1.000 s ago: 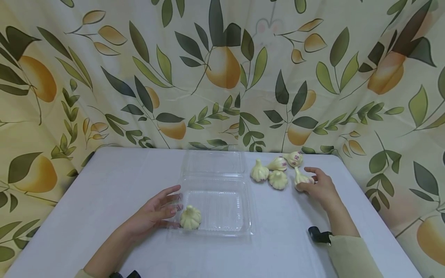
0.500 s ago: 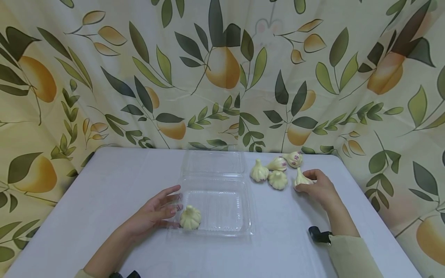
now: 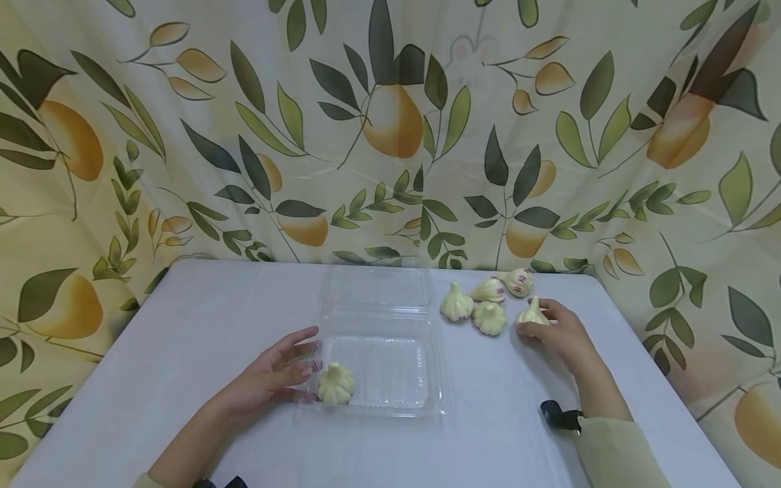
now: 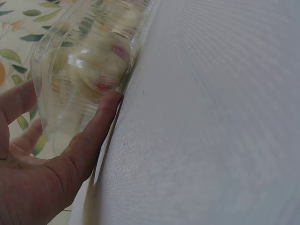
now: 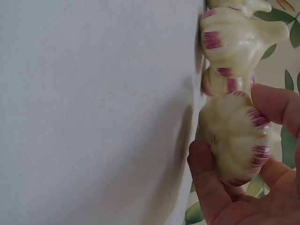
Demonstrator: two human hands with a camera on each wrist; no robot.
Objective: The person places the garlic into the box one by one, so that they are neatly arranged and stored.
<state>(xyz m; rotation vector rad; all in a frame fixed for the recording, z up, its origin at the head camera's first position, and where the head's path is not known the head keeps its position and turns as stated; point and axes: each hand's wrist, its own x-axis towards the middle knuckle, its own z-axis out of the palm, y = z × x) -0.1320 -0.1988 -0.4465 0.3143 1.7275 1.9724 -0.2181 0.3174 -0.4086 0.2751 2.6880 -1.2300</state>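
A garlic bulb [image 5: 236,140] with purple streaks is held by my right hand [image 3: 564,332], thumb and fingers pinching its sides. In the head view that bulb's neck points up, by the table surface. My left hand [image 3: 268,376] touches the left wall of a clear plastic clamshell container [image 3: 390,366], fingers spread and fairly straight. One garlic bulb [image 3: 335,384] sits inside, in the near-left corner; the left wrist view shows it through the plastic. The container's lid [image 3: 375,288] lies folded back, away from me.
Several more garlic bulbs [image 3: 490,318] stand and lie in a cluster right of the lid, left of my right hand. A white cloth covers the table [image 3: 488,440]. Behind it hangs a fruit-and-leaf patterned curtain [image 3: 256,203].
My right hand has drawn its fingers in around the garlic bulb, and the bulb has tipped more upright. The left hand, container and other bulbs stay in place.
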